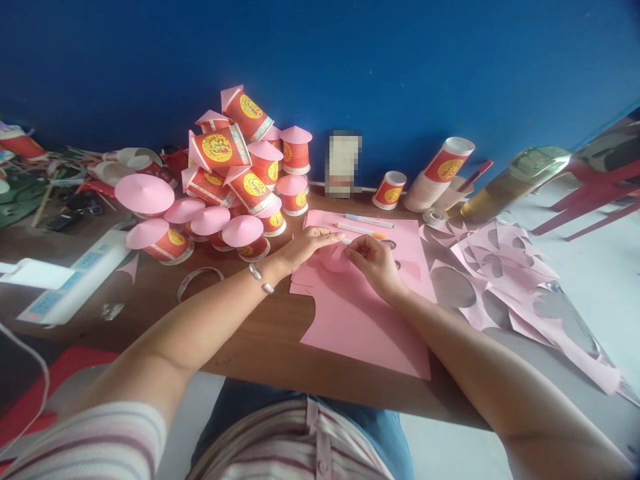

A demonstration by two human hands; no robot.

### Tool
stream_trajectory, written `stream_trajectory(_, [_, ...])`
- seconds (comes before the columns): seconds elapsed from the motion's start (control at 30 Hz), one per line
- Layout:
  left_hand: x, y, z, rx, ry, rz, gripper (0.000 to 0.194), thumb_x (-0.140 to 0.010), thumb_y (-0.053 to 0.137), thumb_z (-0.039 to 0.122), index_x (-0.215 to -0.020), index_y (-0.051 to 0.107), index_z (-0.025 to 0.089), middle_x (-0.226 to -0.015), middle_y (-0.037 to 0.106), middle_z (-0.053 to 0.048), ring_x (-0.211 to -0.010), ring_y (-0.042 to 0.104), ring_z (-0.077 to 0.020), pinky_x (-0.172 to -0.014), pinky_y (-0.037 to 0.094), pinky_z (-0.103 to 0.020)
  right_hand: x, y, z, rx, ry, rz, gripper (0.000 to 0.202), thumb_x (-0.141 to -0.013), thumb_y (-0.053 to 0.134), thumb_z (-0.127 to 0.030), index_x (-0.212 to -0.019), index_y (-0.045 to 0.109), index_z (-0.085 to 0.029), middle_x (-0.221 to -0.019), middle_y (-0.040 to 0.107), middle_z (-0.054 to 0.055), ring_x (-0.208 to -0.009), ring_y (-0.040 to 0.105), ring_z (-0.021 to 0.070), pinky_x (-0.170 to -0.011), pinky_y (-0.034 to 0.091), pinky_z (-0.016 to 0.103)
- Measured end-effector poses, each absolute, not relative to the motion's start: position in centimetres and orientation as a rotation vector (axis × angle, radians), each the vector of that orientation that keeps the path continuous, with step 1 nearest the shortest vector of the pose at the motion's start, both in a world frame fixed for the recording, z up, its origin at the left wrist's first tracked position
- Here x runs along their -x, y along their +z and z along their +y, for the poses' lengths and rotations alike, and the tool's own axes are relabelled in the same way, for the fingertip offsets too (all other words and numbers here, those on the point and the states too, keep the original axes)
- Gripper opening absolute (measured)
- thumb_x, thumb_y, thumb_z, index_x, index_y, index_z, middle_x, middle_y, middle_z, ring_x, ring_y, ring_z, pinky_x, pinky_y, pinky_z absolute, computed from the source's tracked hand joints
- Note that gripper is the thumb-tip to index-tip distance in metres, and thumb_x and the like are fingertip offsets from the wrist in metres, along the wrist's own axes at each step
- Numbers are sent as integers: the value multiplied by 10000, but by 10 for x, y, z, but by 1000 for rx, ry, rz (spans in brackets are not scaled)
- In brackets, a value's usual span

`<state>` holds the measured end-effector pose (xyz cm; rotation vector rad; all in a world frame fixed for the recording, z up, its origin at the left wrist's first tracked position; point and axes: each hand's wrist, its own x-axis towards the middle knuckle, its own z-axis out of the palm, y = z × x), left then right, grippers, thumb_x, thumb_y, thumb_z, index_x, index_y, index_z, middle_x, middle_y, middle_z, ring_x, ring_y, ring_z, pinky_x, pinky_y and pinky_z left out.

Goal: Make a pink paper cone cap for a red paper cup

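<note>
Over a large pink paper sheet (370,320), my left hand (313,245) and my right hand (373,261) meet at a small pink paper piece (334,259). The fingers of my left hand lie along its upper edge and hold it. My right hand pinches at its right side, near a small whitish bit between the hands. Behind them, two markers, one blue-capped (369,221) and one orange-capped (360,231), lie on the sheet. Scissors handles (389,245) show partly behind my right hand.
Red paper cups with pink cone tops (217,148) are piled at the back left. A single cup (389,190), stacked cups (440,175), a tape roll (435,217) and a bottle (515,181) stand farther right. Cut pink scraps (500,267) cover the right side; a power strip (75,277) lies left.
</note>
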<state>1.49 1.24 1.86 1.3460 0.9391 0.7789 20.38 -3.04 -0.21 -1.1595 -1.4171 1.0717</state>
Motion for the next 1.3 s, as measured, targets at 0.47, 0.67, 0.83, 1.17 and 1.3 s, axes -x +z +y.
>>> stream_trajectory(0.47, [-15, 23, 13, -1335, 707, 917, 307, -681, 819, 421, -763, 702, 150, -737, 631, -6, -711, 536, -135, -713, 390, -304, -208, -3, -26, 1136, 1149, -1349, 261, -755, 763, -385, -864, 594, -220, -745, 630, -18, -694, 570, 149, -661, 465, 309])
stream_trajectory(0.67, [-14, 20, 16, -1384, 714, 933, 308, -701, 804, 433, -727, 682, 152, -712, 608, -1, -704, 528, -134, -714, 388, -309, -208, -7, -25, 1068, 1216, -1307, 439, -756, 816, -436, -1055, 567, -236, -763, 650, -29, -711, 596, 155, -685, 489, 318])
stream_trajectory(0.83, [-17, 21, 14, -1424, 750, 945, 326, -702, 804, 460, -723, 688, 156, -704, 600, 3, -711, 502, -136, -717, 378, -308, -207, -9, -25, 1034, 1249, -1317, 443, -766, 817, -436, -1074, 568, -238, -763, 648, -32, -711, 600, 155, -694, 489, 321])
stream_trajectory(1.17, [-20, 18, 10, -1432, 875, 992, 284, -734, 762, 420, -672, 652, 165, -665, 577, 14, -672, 478, -126, -691, 369, -300, -209, -4, -25, 1064, 1273, -1292, 422, -768, 811, -494, -1053, 636, -237, -814, 672, -5, -794, 617, 179, -762, 506, 346])
stream_trajectory(1.3, [-22, 18, 9, -1391, 920, 964, 259, -743, 755, 390, -672, 644, 166, -679, 600, 9, -676, 504, -124, -698, 387, -293, -210, 1, -26, 1131, 1316, -1336, 425, -760, 801, -592, -935, 721, -213, -907, 714, 37, -848, 610, 192, -786, 483, 342])
